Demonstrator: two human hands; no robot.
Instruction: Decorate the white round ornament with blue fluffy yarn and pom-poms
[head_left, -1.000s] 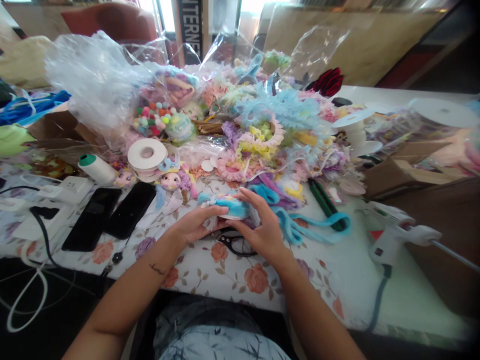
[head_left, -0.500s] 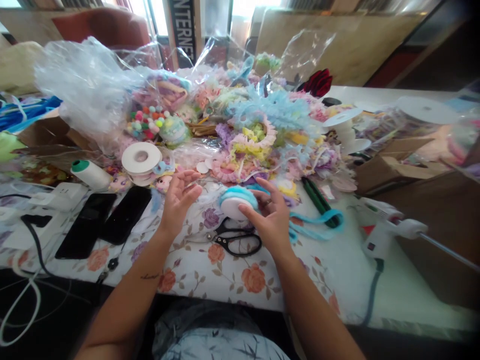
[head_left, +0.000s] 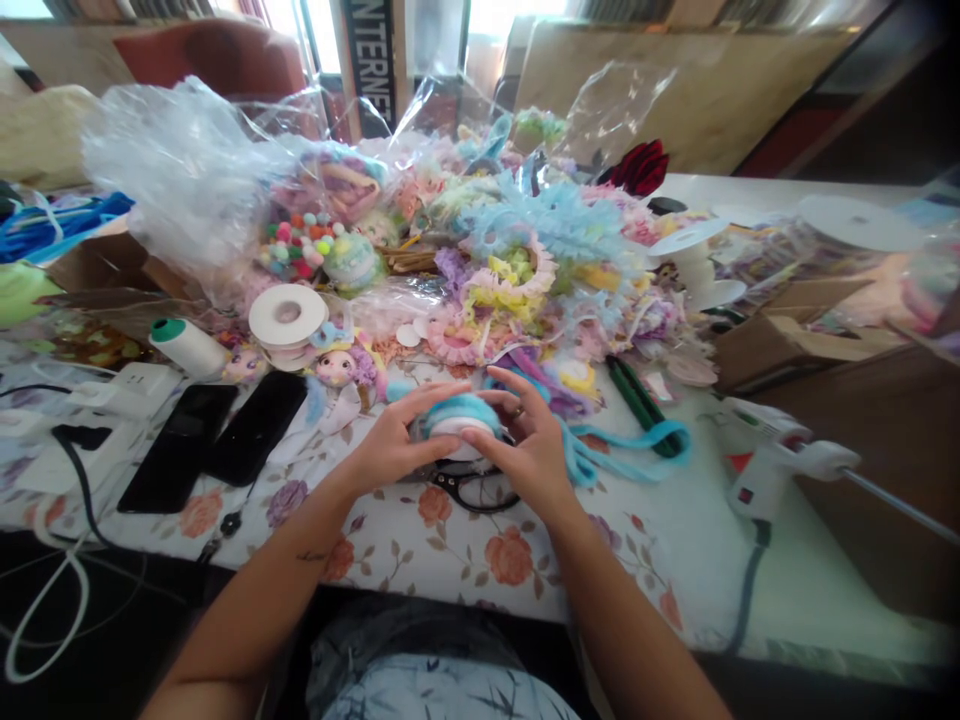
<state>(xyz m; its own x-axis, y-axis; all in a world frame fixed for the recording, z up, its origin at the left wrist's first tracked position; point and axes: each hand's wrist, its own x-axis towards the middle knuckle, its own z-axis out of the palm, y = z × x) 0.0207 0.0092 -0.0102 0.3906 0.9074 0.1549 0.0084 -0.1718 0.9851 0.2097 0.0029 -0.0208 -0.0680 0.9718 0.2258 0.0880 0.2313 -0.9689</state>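
Note:
Between my two hands is a small round white piece [head_left: 450, 427] with a fluffy light-blue strip around its upper edge. My left hand [head_left: 394, 440] closes on its left side, thumb in front and fingers behind. On the right side, my right hand [head_left: 531, 440] grips it the same way, a ring on one finger. The thumbs almost meet over the white face. Under the hands lie black-handled scissors [head_left: 484, 497], their blades mostly hidden. A loose blue fuzzy strip [head_left: 637, 452] trails on the cloth to the right of my right hand.
Two dark phones [head_left: 176, 450] and a power strip [head_left: 67, 460] lie left. A ribbon spool [head_left: 287, 315] and a thread cone [head_left: 187, 347] stand behind. Colourful trims [head_left: 525, 260] heap at the back. A glue gun [head_left: 772, 450] and cardboard box [head_left: 862, 450] are right.
My left hand has moved right and closed on the round piece, which my right hand alone held before. The piece has shifted slightly left and down, tilting a little.

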